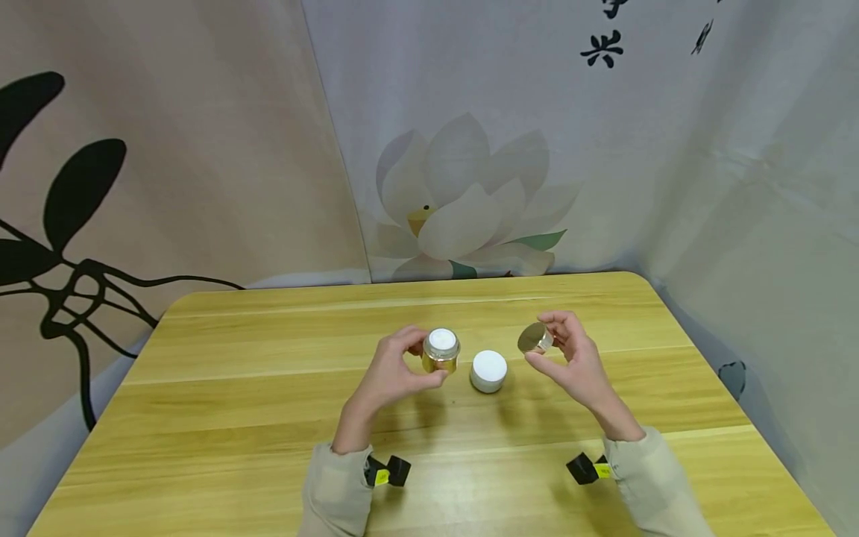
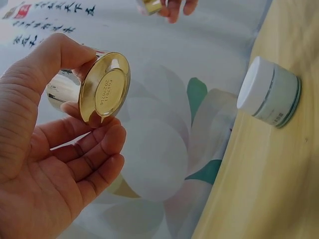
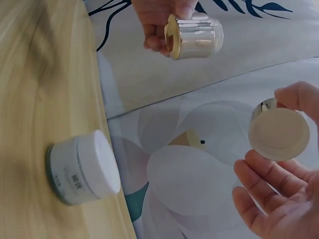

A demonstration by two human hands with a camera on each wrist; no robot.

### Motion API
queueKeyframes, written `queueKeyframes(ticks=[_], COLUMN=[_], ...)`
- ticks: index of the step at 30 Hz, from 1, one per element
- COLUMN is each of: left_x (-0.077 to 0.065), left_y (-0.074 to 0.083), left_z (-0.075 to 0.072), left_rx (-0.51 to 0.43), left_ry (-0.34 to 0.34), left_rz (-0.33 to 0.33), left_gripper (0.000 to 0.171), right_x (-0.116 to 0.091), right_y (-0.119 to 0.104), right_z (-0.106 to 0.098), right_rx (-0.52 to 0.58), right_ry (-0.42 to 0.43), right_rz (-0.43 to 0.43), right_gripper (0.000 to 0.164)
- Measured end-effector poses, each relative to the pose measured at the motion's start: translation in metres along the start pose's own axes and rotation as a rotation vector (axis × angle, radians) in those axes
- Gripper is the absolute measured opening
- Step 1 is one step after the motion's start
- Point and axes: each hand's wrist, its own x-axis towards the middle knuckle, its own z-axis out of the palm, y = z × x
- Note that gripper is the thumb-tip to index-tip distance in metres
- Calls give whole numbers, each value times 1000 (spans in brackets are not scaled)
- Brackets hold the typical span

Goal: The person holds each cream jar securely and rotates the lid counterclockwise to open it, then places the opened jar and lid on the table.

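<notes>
My left hand (image 1: 396, 365) holds a gold cosmetic jar (image 1: 439, 362) above the table, gripped between thumb and fingers. Its lid is off, and a white disc shows in the mouth. In the left wrist view the shiny gold base of the jar (image 2: 107, 89) carries stamped digits. My right hand (image 1: 570, 362) pinches the gold lid (image 1: 535, 338) by its edge, tilted on its side; the pale inner face of the lid (image 3: 279, 133) shows in the right wrist view. Between the hands, a second jar (image 1: 488, 371) with a white lid on stands upright on the table.
The wooden table (image 1: 235, 432) has rounded far corners. Behind it hangs a pale curtain (image 1: 470, 97) printed with a lotus, dark leaves and black characters. Each wrist wears a small black camera near the cuff.
</notes>
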Motion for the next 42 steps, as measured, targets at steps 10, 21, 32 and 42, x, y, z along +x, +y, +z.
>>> queueKeyframes(ticks=[10,21,32,42], left_x=[0,-1,0,0], left_y=[-4,-5,-3,-2], left_z=[-1,-2,-3,-3], left_rx=[6,6,4,6], left_ry=[4,5,4,5], left_rz=[7,-4,-3,4], left_gripper=[34,33,35,34], right_x=[-4,-7,-9,-19], right_y=[-18,-22,-22,13], right_z=[-3,-6,-9,-13], right_rx=[-140,-238,-323,-392], right_ry=[19,18,6,-14], right_rz=[32,24,7,31], right_gripper=[44,45,46,47])
